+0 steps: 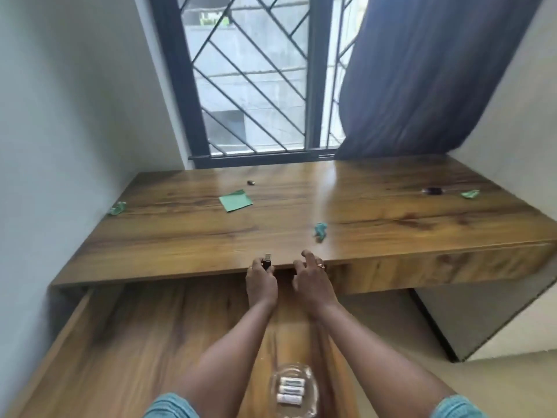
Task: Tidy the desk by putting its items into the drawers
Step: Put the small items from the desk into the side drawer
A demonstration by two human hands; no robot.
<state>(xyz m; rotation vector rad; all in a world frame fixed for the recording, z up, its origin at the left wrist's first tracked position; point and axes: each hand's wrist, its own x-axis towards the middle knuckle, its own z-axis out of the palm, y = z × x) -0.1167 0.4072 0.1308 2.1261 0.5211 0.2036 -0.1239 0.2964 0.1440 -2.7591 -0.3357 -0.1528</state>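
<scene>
My left hand [261, 282] pinches a small black USB stick [267, 261] with a silver plug, upright at the wooden desk's [376, 212] front edge. My right hand [312, 280] hovers beside it over the same edge, fingers loosely curled and holding nothing. Below both hands a wide wooden drawer [135, 336] stands pulled out. Inside it, near me, a clear glass dish [310, 384] holds three white batteries [290, 390]. On the desk lie a green paper square [235, 200], a crumpled teal scrap [320, 230], and a small dark item [251, 182] near the window.
More green scraps lie at the desk's left edge [117, 208] and far right [470, 193], beside a dark oblong object [432, 191]. A barred window [256, 76] and a dark blue curtain [437, 70] rise behind the desk. Walls close in on both sides.
</scene>
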